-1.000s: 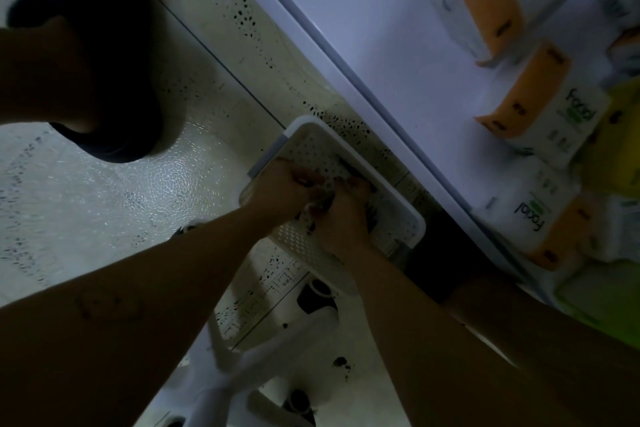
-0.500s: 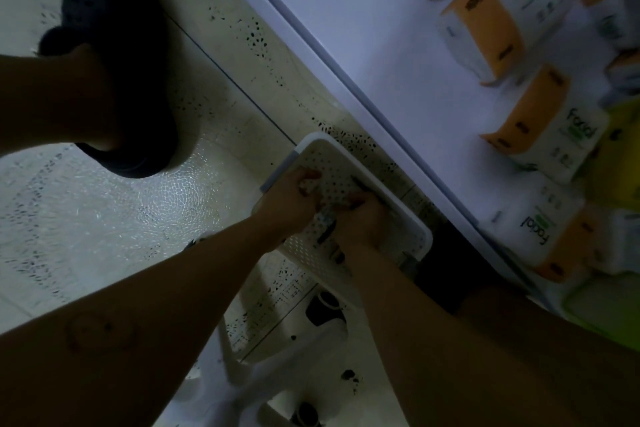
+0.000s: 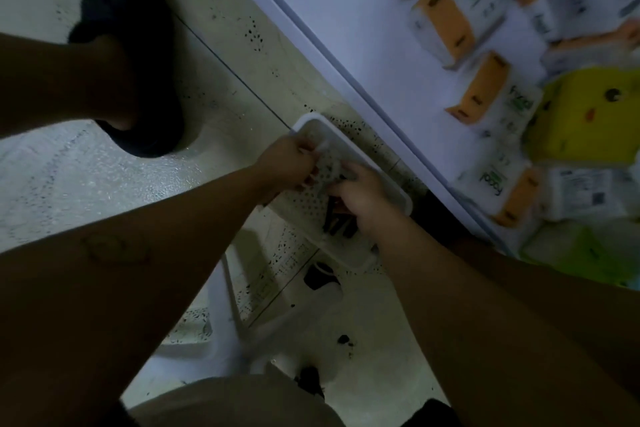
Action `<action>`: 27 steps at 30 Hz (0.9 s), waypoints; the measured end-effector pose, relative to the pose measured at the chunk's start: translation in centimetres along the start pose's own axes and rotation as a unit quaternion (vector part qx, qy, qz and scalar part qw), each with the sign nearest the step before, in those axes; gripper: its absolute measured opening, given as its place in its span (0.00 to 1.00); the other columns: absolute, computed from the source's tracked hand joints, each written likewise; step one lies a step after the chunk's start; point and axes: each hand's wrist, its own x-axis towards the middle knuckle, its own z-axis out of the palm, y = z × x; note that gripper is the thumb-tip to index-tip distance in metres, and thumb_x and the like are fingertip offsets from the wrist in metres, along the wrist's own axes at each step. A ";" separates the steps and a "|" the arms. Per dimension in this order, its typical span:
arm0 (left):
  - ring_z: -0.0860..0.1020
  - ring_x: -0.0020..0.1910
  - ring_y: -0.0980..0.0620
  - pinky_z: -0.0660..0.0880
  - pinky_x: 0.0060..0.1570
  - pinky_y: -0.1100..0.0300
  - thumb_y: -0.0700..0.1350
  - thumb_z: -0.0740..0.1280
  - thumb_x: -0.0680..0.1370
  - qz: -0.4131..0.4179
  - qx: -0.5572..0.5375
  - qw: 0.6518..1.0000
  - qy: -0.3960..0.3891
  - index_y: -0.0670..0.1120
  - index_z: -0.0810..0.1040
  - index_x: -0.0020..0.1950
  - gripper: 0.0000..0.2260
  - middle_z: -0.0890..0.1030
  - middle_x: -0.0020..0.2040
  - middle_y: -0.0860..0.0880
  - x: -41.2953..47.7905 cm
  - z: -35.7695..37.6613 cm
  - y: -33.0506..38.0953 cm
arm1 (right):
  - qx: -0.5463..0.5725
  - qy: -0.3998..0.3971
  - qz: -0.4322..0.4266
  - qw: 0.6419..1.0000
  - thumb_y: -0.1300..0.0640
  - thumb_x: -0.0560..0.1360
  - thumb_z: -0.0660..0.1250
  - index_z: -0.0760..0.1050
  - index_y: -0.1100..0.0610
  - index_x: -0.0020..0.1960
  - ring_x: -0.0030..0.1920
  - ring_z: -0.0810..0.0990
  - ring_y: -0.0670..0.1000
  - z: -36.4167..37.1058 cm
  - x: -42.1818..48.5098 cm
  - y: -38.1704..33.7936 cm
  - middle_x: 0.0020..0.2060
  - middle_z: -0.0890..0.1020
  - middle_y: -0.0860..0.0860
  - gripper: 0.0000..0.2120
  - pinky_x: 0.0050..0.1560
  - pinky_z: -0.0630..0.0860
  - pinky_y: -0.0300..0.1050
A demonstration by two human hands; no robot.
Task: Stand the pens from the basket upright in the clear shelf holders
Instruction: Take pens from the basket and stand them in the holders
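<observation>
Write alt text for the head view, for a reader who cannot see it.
Both hands reach into a white perforated basket on the tiled floor; the right hand appears to grip a bunch of dark pens, what the left hand holds is blurred. A white shelf beside it holds tissue packs.

head-worn | faces steeply down | basket [image 3: 349,255] near, mid-frame

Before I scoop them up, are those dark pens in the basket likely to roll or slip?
Probably rigid and light: thin straight sticks. The dark pens lie fanned in the basket, so likely to splay or roll if nudged.
</observation>
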 end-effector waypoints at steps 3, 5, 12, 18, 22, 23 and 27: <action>0.76 0.34 0.54 0.72 0.28 0.68 0.50 0.64 0.80 0.034 0.002 0.999 0.015 0.46 0.77 0.49 0.08 0.78 0.39 0.48 -1.5 -0.5 1.4 | -0.004 0.028 -0.060 0.998 0.62 0.76 0.68 0.74 0.52 0.65 0.51 0.81 0.53 -0.8 -2.1 -1.5 0.56 0.80 0.52 0.18 0.47 0.81 0.50; 0.75 0.33 0.55 0.72 0.28 0.68 0.48 0.64 0.81 0.052 -0.012 0.998 0.014 0.47 0.76 0.47 0.06 0.78 0.39 0.48 -2.8 -0.7 3.0 | 0.007 0.047 -0.103 0.994 0.60 0.77 0.68 0.76 0.55 0.60 0.47 0.82 0.52 -1.8 -3.9 -3.1 0.53 0.81 0.53 0.12 0.43 0.82 0.48; 0.82 0.38 0.48 0.80 0.46 0.49 0.45 0.65 0.80 0.157 -0.028 0.987 0.016 0.46 0.75 0.45 0.05 0.79 0.38 0.46 -7.9 -1.7 9.8 | 0.007 0.105 -0.259 0.960 0.64 0.74 0.71 0.75 0.54 0.61 0.42 0.82 0.59 -5.7 -12.9 -7.9 0.46 0.78 0.59 0.17 0.40 0.83 0.51; 0.82 0.49 0.41 0.77 0.53 0.42 0.48 0.68 0.78 0.280 0.001 0.959 0.039 0.50 0.78 0.43 0.04 0.83 0.40 0.45 -13.4 -1.7 14.9 | 0.030 0.140 -0.391 0.909 0.65 0.76 0.69 0.76 0.54 0.61 0.43 0.84 0.57 -7.5 -20.4 -9.8 0.45 0.80 0.58 0.16 0.42 0.83 0.51; 0.83 0.47 0.45 0.79 0.52 0.42 0.43 0.67 0.79 0.349 0.008 0.936 0.039 0.44 0.77 0.49 0.03 0.80 0.42 0.48 -17.7 -1.0 19.0 | 0.049 0.189 -0.445 0.874 0.65 0.75 0.69 0.76 0.54 0.61 0.40 0.84 0.54 -8.8 -25.0 -10.6 0.43 0.79 0.53 0.15 0.39 0.83 0.49; 0.83 0.47 0.46 0.79 0.51 0.43 0.42 0.67 0.79 0.366 0.013 0.930 0.039 0.43 0.77 0.51 0.04 0.80 0.43 0.47 -18.7 -0.8 20.1 | 0.055 0.198 -0.457 0.866 0.65 0.75 0.69 0.77 0.54 0.61 0.40 0.84 0.55 -9.2 -26.1 -10.9 0.43 0.79 0.52 0.16 0.39 0.83 0.49; 0.84 0.43 0.51 0.80 0.40 0.57 0.39 0.66 0.79 0.437 0.056 0.898 0.019 0.43 0.75 0.64 0.13 0.81 0.46 0.45 -23.4 -0.2 24.0 | 0.081 0.223 -0.502 0.832 0.67 0.74 0.70 0.77 0.52 0.57 0.39 0.83 0.53 -11.3 -30.9 -11.4 0.43 0.78 0.55 0.15 0.39 0.83 0.51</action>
